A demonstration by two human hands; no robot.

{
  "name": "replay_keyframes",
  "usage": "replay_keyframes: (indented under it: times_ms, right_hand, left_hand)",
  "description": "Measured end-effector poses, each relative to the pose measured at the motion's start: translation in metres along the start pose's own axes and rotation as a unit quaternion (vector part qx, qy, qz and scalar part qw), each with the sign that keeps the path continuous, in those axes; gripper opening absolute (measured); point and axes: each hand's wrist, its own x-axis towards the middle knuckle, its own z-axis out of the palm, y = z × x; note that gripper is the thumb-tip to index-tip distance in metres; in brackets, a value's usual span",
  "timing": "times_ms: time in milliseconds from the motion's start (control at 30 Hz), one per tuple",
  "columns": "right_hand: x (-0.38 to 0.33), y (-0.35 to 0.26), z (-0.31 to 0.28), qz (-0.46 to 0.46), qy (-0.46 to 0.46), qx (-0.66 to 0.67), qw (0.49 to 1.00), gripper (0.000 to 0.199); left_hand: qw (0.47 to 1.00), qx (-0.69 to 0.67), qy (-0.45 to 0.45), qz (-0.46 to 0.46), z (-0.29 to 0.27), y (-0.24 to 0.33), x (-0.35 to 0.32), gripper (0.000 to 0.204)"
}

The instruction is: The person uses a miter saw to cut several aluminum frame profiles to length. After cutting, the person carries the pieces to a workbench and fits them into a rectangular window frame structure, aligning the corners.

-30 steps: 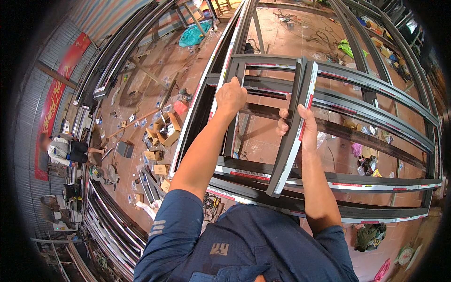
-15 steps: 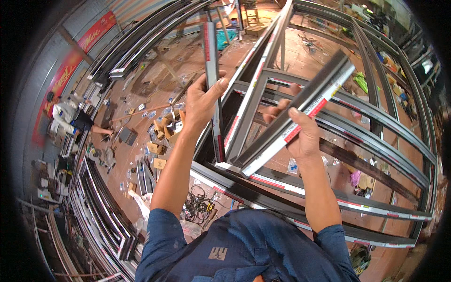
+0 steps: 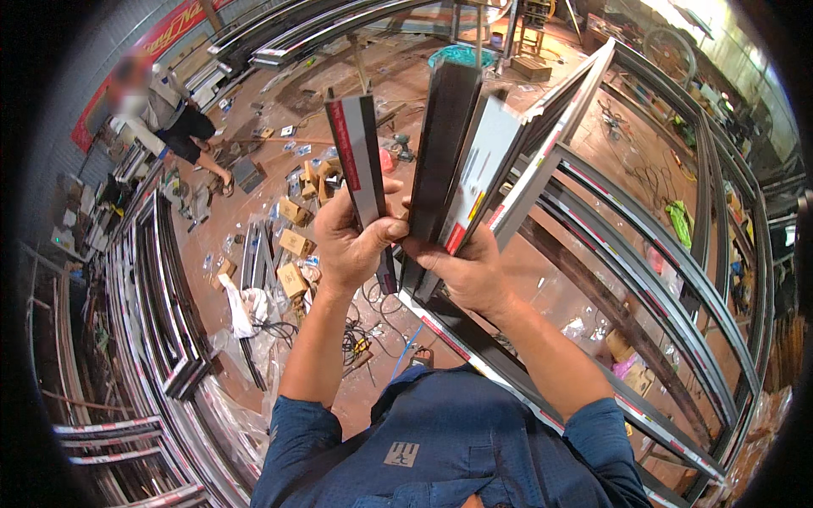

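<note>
My left hand (image 3: 351, 241) grips a short dark metal bar (image 3: 360, 157) with a red and white strip, held upright in front of me. My right hand (image 3: 461, 271) holds a bundle of two or three similar dark profile pieces (image 3: 461, 144), some faced in white film with red edging. Both hands meet at the bars' lower ends, thumbs touching. The pieces stand above a large dark metal frame (image 3: 644, 279) that spreads over the floor to my right. My blue shirt fills the lower middle.
A person (image 3: 165, 114) crouches at the far left by stacked metal profiles (image 3: 161, 313). Small cardboard boxes (image 3: 296, 245), cables (image 3: 368, 334) and plastic wrap litter the brown floor. Long curved frame rails (image 3: 279, 34) lie along the back.
Both hands have lifted the loose bars off the frame and brought them together, upright and close to my face. My view has tilted down and closer.
</note>
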Motion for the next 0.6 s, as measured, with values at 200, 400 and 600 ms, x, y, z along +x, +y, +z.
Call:
replay_keyframes:
  times_ms: [200, 400, 600]
  right_hand:
    - [-0.014, 0.037, 0.010, 0.042, -0.013, -0.049, 0.998, 0.051]
    - [-0.024, 0.062, 0.013, 0.024, 0.009, -0.050, 0.998, 0.047]
    - [-0.036, 0.068, 0.011, 0.062, 0.000, -0.023, 0.998, 0.036]
  left_hand:
    - [1.000, 0.004, 0.027, 0.009, -0.021, -0.015, -0.025, 0.042]
    - [0.994, 0.076, -0.009, 0.082, -0.029, -0.028, -0.030, 0.055]
    - [0.997, 0.065, -0.041, 0.030, -0.025, -0.038, -0.042, 0.066]
